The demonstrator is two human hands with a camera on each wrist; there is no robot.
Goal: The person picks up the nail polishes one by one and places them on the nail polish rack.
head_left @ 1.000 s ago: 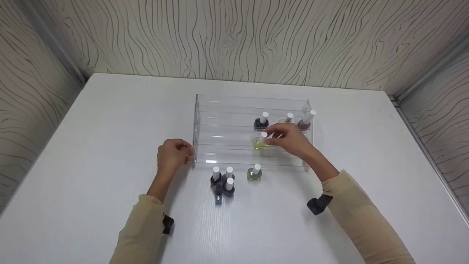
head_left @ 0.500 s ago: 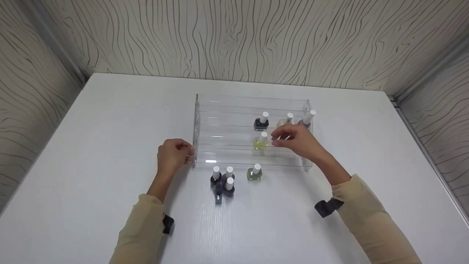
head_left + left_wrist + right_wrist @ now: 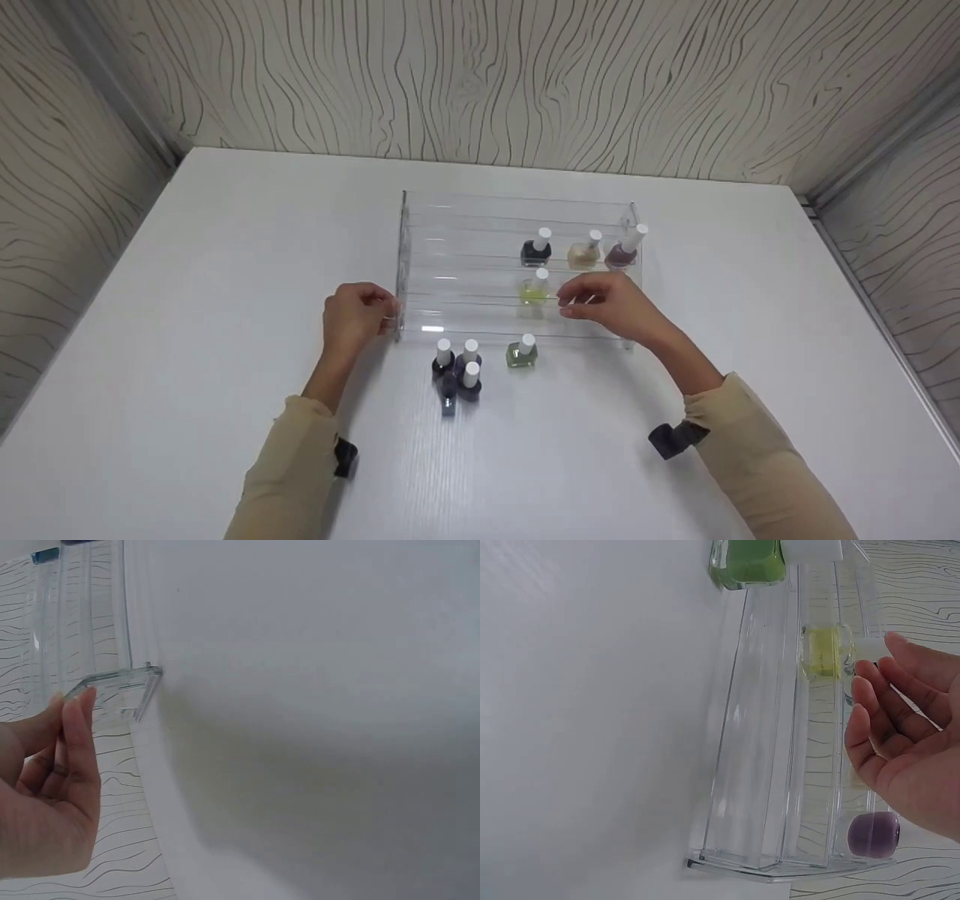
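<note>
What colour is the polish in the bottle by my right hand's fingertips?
Yellow; that bottle shows best in the right wrist view.

R wrist cam: R hand (image 3: 911, 736) part-hides cap (image 3: 868, 649) of yellow btl (image 3: 823, 652).

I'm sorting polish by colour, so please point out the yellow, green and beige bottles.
Yellow bottle (image 3: 824, 652), right wrist view: on the coloured part of its body.
Green bottle (image 3: 521, 355), head view: on its body, below the cap.
Beige bottle (image 3: 583, 256), head view: on its body.
</note>
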